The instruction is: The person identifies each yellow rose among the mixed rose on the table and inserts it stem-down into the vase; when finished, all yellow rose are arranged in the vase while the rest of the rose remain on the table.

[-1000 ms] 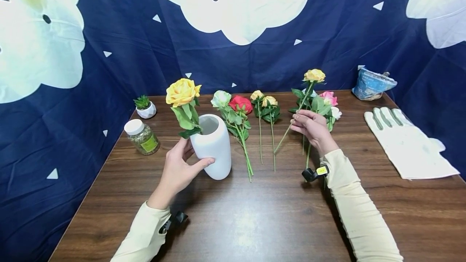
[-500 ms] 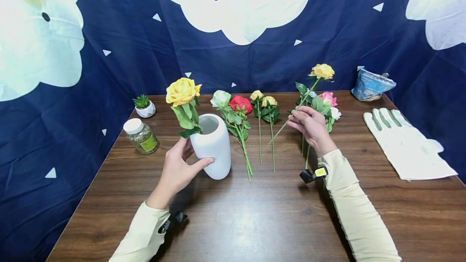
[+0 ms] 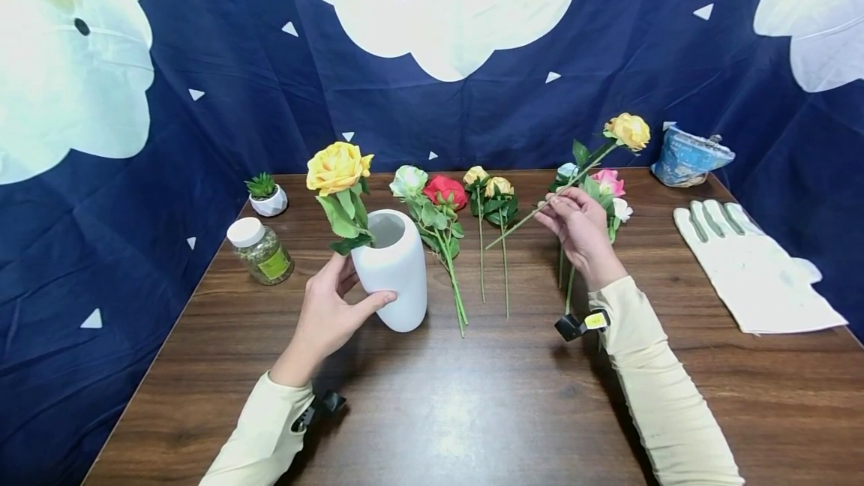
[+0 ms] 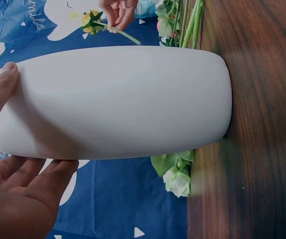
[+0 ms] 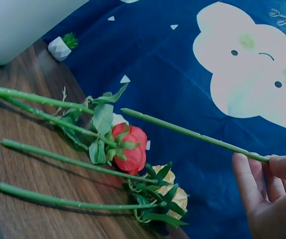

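My left hand (image 3: 331, 310) grips the upper side of a white vase (image 3: 401, 287), thumb on the near face and fingers behind, as the left wrist view also shows. One large yellow rose (image 3: 340, 171) stands in the vase, leaning left over the rim. My right hand (image 3: 580, 231) pinches the stem of another yellow rose (image 3: 628, 131) between thumb and fingers. This rose is tilted, its bloom up to the right and its bare stem end (image 5: 147, 118) pointing left, raised above the table. Behind the right hand lie a pink rose (image 3: 609, 183) and a white flower (image 3: 622, 209), partly hidden.
Between the hands lie a red rose (image 3: 445, 192), a pale green-white rose (image 3: 408, 181) and two small yellow roses (image 3: 499, 187). At left stand a lidded jar (image 3: 265, 253) and a potted succulent (image 3: 268, 197). To the right are a white glove (image 3: 756, 268) and a blue bag (image 3: 690, 157).
The rose in my right hand has tilted further right, its bloom moving right and slightly up while the stem end has swung left and up. The left hand and vase have stayed nearly still.
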Demonstrator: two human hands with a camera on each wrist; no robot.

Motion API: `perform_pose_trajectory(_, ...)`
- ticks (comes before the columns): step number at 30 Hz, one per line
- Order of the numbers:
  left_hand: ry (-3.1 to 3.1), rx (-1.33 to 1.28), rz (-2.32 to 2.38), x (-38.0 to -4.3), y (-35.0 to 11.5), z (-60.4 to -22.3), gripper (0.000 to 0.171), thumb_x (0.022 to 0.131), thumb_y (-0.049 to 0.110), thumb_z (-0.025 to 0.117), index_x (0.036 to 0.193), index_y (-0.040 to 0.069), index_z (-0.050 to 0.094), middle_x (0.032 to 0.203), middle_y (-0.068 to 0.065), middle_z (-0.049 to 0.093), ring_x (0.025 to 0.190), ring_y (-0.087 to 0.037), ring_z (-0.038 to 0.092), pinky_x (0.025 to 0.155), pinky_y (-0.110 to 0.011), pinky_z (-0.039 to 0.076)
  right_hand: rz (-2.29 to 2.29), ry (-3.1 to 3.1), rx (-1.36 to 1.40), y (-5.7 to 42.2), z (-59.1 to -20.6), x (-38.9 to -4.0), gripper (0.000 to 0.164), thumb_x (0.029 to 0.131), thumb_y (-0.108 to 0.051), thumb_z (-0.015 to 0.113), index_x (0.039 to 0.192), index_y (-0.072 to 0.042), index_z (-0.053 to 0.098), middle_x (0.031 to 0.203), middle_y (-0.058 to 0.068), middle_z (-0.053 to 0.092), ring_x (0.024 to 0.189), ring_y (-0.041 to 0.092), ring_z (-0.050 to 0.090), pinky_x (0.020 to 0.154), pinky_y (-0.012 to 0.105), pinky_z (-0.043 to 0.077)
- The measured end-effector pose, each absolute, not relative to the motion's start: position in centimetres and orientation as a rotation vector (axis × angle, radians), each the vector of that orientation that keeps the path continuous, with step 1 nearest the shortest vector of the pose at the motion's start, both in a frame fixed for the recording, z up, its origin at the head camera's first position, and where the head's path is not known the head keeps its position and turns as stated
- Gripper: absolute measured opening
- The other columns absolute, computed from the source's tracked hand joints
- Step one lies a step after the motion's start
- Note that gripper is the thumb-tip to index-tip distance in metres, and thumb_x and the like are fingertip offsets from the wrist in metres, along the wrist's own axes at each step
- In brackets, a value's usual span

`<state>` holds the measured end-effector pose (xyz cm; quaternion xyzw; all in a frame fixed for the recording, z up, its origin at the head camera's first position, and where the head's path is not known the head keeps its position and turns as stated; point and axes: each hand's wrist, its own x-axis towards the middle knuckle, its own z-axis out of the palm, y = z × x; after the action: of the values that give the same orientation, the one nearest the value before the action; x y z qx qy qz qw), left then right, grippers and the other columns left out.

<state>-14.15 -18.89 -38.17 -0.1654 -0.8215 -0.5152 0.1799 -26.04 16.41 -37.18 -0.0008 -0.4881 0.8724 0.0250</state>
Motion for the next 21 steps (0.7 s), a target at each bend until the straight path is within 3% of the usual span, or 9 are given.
perform_pose_trajectory(5, -2.337, -0.451, -1.447, -14.0, -18.9, -38.1, 0.077, 0.077, -0.002, 0.09, 0.144, 0.0, 0.053, 0.134, -0.019, 0.066, 0.119, -0.032, 0.067, 0.099, -0.016, 0.053, 2.699, -1.38, 0.023, 16.3, -36.7, -25.8, 0.029, 0.104, 0.013, 0.042, 0.088, -0.006, 0.057, 0.078, 0.002, 0.071, 0.07, 0.012, 0.07, 0.073, 0.026, 0.065)
perform_pose_trajectory(13, -2.35, -0.443, -1.435, -13.9, -18.9, -38.0, 0.076, 0.077, -0.001, 0.09, 0.144, 0.0, 0.053, 0.134, -0.019, 0.065, 0.119, -0.032, 0.067, 0.101, -0.036, 0.056, 2.69, -1.225, 0.003, 15.8, -35.7, -25.4, 0.026, 0.102, 0.014, 0.046, 0.089, -0.005, 0.058, 0.076, 0.004, 0.072, 0.068, 0.014, 0.07, 0.07, 0.027, 0.065)
perform_pose_trajectory(16, -2.351, -0.444, -1.433, -13.9, -18.9, -38.0, 0.076, 0.077, -0.001, 0.09, 0.144, 0.0, 0.053, 0.134, -0.019, 0.065, 0.119, -0.032, 0.067, 0.101, -0.034, 0.056, 2.679, -1.213, 0.006, 15.6, -35.3, -25.1, 0.024, 0.102, 0.013, 0.047, 0.09, -0.005, 0.057, 0.078, 0.004, 0.072, 0.07, 0.014, 0.07, 0.071, 0.026, 0.065)
perform_pose_trajectory(21, -2.341, -0.452, -1.44, -13.9, -18.9, -38.0, 0.077, 0.077, -0.002, 0.09, 0.144, 0.0, 0.053, 0.133, -0.02, 0.066, 0.118, -0.033, 0.067, 0.099, -0.018, 0.054, 2.67, -1.163, 0.032, 15.3, -34.7, -24.7, 0.023, 0.102, 0.013, 0.047, 0.091, -0.005, 0.057, 0.079, 0.006, 0.071, 0.069, 0.015, 0.07, 0.07, 0.026, 0.065)
